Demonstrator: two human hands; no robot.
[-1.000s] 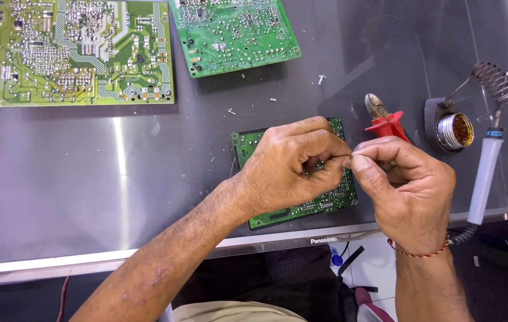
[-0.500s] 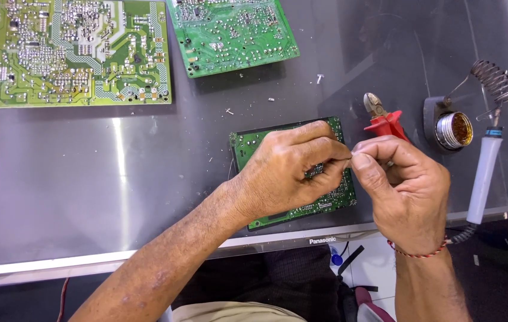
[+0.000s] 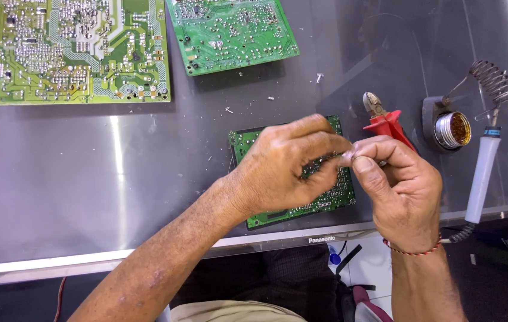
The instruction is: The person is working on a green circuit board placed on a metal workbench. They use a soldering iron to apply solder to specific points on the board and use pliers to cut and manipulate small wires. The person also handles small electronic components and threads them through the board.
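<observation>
The small green board (image 3: 292, 179) lies flat under my left hand (image 3: 283, 170), mostly hidden by it. My left fingers pinch shut on a tiny part I cannot make out, and my right hand (image 3: 394, 185) pinches there too. If I slip, it might drop. The red cutters (image 3: 388, 122) lie just past my right hand, the soldering iron (image 3: 482, 176) further right.
</observation>
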